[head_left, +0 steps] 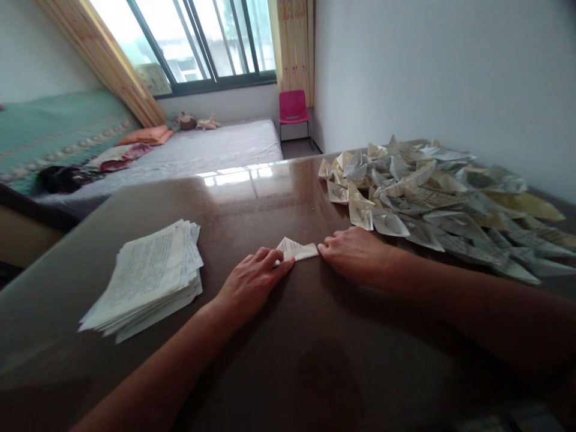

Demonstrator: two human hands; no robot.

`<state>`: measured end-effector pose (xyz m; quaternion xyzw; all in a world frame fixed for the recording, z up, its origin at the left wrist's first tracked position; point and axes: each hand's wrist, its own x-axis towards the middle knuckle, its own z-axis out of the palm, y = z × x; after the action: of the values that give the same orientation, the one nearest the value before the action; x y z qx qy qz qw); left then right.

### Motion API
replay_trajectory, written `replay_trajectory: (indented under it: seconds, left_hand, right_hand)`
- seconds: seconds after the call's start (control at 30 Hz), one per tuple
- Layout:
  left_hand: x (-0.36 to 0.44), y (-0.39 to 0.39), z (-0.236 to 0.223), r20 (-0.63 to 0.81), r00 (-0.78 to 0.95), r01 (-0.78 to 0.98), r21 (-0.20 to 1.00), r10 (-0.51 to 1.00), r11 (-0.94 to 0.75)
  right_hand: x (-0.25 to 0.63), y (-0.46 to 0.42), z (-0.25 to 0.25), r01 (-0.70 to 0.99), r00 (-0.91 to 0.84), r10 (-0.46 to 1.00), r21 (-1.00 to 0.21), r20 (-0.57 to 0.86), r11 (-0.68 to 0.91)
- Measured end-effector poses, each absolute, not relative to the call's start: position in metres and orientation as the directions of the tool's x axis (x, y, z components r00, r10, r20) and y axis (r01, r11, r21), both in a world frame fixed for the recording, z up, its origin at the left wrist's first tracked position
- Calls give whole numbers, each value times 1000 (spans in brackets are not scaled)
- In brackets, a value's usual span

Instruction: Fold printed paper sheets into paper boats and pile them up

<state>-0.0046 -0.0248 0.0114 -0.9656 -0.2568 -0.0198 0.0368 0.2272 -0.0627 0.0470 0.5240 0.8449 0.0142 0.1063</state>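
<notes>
- A small folded paper (302,249) lies on a brown tabletop (252,213), at the middle of the scene, between a person's two bare hands.
- Its long axis runs left to right, roughly in line with the gap between the hands, with the right end rising slightly away from the person.
- The left hand (252,279) is the nearer: its thumb and fingers overlap the paper's left end and hold it, so most of the visible piece extends rightward from that grip.
- The right hand (353,253), fingers curled in, sits at the opposite tip; whether it pinches that tip or rests just beside it cannot be told.
- The paper is pale, with lines of print on a pointed peak at its upper left and a plainer, narrow band reaching right.
- Left of the hands, printed sheets form a loose stack (146,270), edges uneven.
- To the right, a broad heap of folded papers (414,192), white and yellowed, spreads toward the wall (432,72).
- Beyond the tabletop, a bed (238,141) and a pink chair (293,107) stand below a window (198,45).
</notes>
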Motion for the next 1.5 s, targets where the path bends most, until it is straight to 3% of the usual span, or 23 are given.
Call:
replay_trajectory:
  seconds: [0.13, 0.37, 0.57, 0.7, 0.83, 0.97, 1.1, 1.23, 1.37, 1.5]
  left_hand:
    - [-5, -23, 9, 83, 867, 497, -88, 491, -863]
    - [-3, -21, 2, 206, 854, 501, -77, 478, -862]
    - [3, -24, 0, 306, 780, 590, -73, 545, -804]
    - [3, -26, 3, 277, 799, 581, -126, 534, -804]
    - [0, -28, 5, 264, 845, 521, -209, 465, -828]
    - [-1, -30, 5, 249, 872, 480, -269, 421, -835]
    - [-1, -31, 4, 236, 859, 505, -243, 454, -829]
    - [1, -29, 2, 227, 821, 563, -166, 524, -810]
    - [3, -28, 3, 205, 798, 594, -105, 567, -798]
    - [3, -28, 5, 191, 788, 606, -75, 585, -792]
  right_hand:
    - [239, -41, 40, 912, -407, 913, -30, 38, 408]
    - [248, -20, 17, 781, -468, 884, -477, -20, 403]
    - [242, -21, 11, 603, -575, 809, -607, 118, 517]
    - [242, -20, 9, 612, -554, 821, -600, 140, 515]
    - [245, -17, 8, 734, -436, 899, -560, 44, 384]
    - [247, -16, 10, 796, -426, 904, -491, -39, 354]
    - [246, -18, 13, 770, -422, 903, -556, -78, 312]
    - [245, -19, 15, 749, -428, 903, -569, -24, 339]
    - [243, -26, 18, 803, -448, 893, -416, 52, 427]
    - [237, -38, 26, 805, -578, 811, -101, 88, 585]
